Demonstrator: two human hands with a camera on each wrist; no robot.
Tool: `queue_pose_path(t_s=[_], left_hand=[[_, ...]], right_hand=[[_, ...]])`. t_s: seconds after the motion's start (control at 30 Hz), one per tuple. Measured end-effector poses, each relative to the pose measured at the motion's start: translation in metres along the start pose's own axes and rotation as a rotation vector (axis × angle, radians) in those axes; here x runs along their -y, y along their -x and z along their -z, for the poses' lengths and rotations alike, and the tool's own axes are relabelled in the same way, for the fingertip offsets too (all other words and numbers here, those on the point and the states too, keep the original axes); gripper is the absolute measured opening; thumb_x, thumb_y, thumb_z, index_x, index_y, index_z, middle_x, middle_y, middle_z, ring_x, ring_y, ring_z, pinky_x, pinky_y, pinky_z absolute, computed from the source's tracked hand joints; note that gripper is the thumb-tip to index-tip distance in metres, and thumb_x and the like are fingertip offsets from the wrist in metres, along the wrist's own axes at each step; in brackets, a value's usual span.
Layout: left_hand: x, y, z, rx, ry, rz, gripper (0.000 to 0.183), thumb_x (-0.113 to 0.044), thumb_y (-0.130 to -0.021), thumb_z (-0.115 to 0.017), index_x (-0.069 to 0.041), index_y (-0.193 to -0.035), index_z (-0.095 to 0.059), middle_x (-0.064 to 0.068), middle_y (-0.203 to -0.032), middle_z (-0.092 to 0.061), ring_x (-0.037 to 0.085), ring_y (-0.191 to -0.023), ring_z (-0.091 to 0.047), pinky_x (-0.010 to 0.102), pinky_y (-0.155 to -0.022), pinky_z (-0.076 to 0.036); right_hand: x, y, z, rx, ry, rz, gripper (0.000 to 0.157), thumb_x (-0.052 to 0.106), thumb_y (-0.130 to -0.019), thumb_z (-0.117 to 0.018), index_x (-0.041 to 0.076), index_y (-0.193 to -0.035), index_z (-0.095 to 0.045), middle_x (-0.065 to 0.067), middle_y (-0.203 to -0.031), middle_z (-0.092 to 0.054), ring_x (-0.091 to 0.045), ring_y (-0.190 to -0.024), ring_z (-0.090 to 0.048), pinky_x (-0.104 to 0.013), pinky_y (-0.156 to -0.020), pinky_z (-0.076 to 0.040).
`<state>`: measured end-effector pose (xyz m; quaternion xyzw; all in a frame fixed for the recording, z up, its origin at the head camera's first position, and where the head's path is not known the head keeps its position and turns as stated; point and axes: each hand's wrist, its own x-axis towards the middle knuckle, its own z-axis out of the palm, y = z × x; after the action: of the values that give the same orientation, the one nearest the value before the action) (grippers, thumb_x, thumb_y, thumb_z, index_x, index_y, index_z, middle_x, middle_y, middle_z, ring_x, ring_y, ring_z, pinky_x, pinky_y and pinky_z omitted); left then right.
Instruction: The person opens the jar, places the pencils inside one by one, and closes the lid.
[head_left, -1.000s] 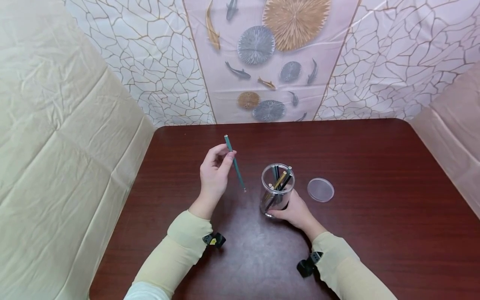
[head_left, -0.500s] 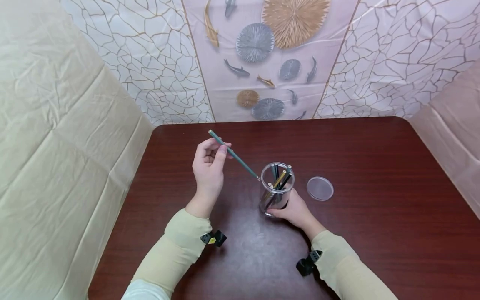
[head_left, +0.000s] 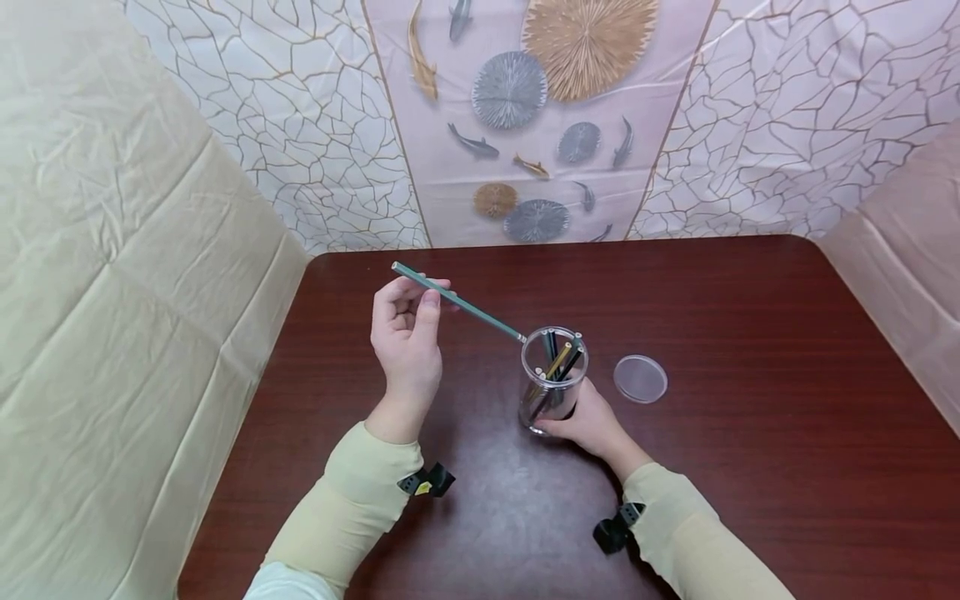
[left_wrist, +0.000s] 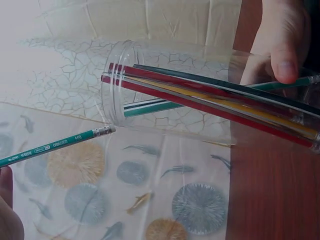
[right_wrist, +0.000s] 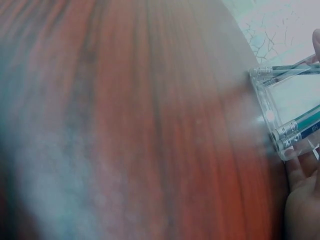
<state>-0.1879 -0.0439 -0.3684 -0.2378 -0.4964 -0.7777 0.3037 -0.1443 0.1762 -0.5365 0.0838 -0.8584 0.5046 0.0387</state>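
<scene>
My left hand (head_left: 408,342) pinches a green pencil (head_left: 465,305) between thumb and fingers. The pencil slants down to the right, its metal-banded end right at the jar's rim in the head view. In the left wrist view, lettering shows along this pencil (left_wrist: 55,145). My right hand (head_left: 596,425) grips the lower part of a clear jar (head_left: 527,402), which stands on the table without its lid. Several pencils (left_wrist: 210,100), red, yellow, green and black, lean inside it. Pencil ends with metal bands (right_wrist: 287,132) rest at the jar's bottom in the right wrist view.
A clear round lid (head_left: 641,379) lies flat on the dark red-brown table (head_left: 750,333), to the right of the jar. Patterned cloth (head_left: 536,167) hangs behind the table's far edge, and pale cloth (head_left: 150,292) runs along the left side.
My left hand has moved left and slightly away, tilting the green pencil flatter so its banded end swings right, up to the jar's rim. My right hand and the jar stay put.
</scene>
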Motion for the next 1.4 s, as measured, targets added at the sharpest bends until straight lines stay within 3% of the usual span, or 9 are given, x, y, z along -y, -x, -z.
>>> queue_pose_path(t_s=[0.2, 0.53, 0.7, 0.8, 0.93, 1.1, 1.27, 1.4], left_hand=[[-0.004, 0.001, -0.002, 0.010, -0.015, -0.023, 0.018, -0.001, -0.089, -0.059, 0.004, -0.105, -0.050, 0.004, -0.092, -0.067, 0.018, -0.080, -0.063, 0.031, -0.068, -0.054], [-0.009, 0.003, -0.007, 0.066, -0.061, -0.109, 0.038, -0.012, -0.091, -0.061, 0.018, -0.103, -0.040, 0.003, -0.093, -0.067, 0.019, -0.078, -0.064, 0.032, -0.067, -0.054], [-0.006, 0.007, -0.008, 0.141, -0.155, -0.143, 0.033, -0.012, -0.092, -0.060, 0.015, -0.102, -0.046, 0.004, -0.092, -0.068, 0.016, -0.079, -0.062, 0.026, -0.067, -0.049], [-0.003, 0.009, -0.009, 0.210, -0.190, -0.187, 0.026, -0.009, -0.092, -0.059, 0.013, -0.101, -0.048, 0.013, -0.089, -0.068, 0.016, -0.080, -0.062, 0.025, -0.067, -0.047], [0.001, 0.012, -0.012, 0.312, -0.185, -0.254, 0.022, -0.005, -0.092, -0.058, 0.014, -0.101, -0.049, 0.025, -0.086, -0.063, 0.026, -0.081, -0.064, 0.027, -0.073, -0.052], [0.004, 0.014, -0.014, 0.361, -0.255, -0.346, 0.024, -0.007, -0.092, -0.058, 0.012, -0.105, -0.052, 0.024, -0.083, -0.065, 0.033, -0.079, -0.065, 0.033, -0.081, -0.052], [0.007, 0.018, -0.015, 0.414, -0.300, -0.427, 0.031, -0.009, -0.092, -0.057, 0.008, -0.118, -0.051, 0.022, -0.085, -0.065, 0.031, -0.077, -0.066, 0.032, -0.078, -0.053], [0.011, 0.021, -0.016, 0.480, -0.365, -0.538, 0.033, -0.006, -0.092, -0.057, 0.002, -0.123, -0.049, 0.018, -0.086, -0.064, 0.029, -0.077, -0.065, 0.031, -0.076, -0.053]], right_hand=[[0.000, 0.000, 0.000, -0.003, 0.011, -0.004, 0.079, 0.029, -0.060, -0.088, 0.008, -0.125, -0.047, -0.010, -0.119, -0.057, -0.023, -0.111, -0.053, -0.043, -0.095, -0.039], [-0.001, 0.000, 0.000, -0.003, 0.016, 0.003, 0.080, 0.028, -0.060, -0.088, 0.008, -0.125, -0.047, -0.010, -0.119, -0.057, -0.023, -0.111, -0.052, -0.043, -0.095, -0.039], [0.000, 0.001, 0.001, -0.009, 0.025, -0.018, 0.082, 0.031, -0.060, -0.088, 0.007, -0.126, -0.046, -0.012, -0.120, -0.056, -0.025, -0.112, -0.052, -0.044, -0.095, -0.039], [0.001, 0.001, 0.001, -0.010, 0.022, -0.025, 0.082, 0.031, -0.060, -0.088, 0.007, -0.126, -0.046, -0.012, -0.120, -0.056, -0.026, -0.112, -0.052, -0.044, -0.095, -0.039], [0.001, 0.001, 0.001, -0.011, 0.020, -0.024, 0.079, 0.029, -0.060, -0.088, 0.007, -0.124, -0.047, -0.011, -0.118, -0.056, -0.024, -0.110, -0.053, -0.044, -0.094, -0.040], [0.001, 0.001, 0.001, -0.016, 0.000, -0.005, 0.078, 0.027, -0.059, -0.089, 0.008, -0.123, -0.048, -0.009, -0.116, -0.058, -0.023, -0.108, -0.054, -0.044, -0.094, -0.041], [0.001, 0.001, 0.001, -0.023, -0.001, 0.005, 0.081, 0.028, -0.058, -0.089, 0.008, -0.124, -0.047, -0.010, -0.117, -0.057, -0.023, -0.108, -0.054, -0.043, -0.094, -0.040], [0.000, 0.001, 0.001, -0.016, 0.009, 0.001, 0.084, 0.030, -0.058, -0.089, 0.009, -0.127, -0.045, -0.010, -0.120, -0.056, -0.022, -0.110, -0.053, -0.043, -0.094, -0.040]])
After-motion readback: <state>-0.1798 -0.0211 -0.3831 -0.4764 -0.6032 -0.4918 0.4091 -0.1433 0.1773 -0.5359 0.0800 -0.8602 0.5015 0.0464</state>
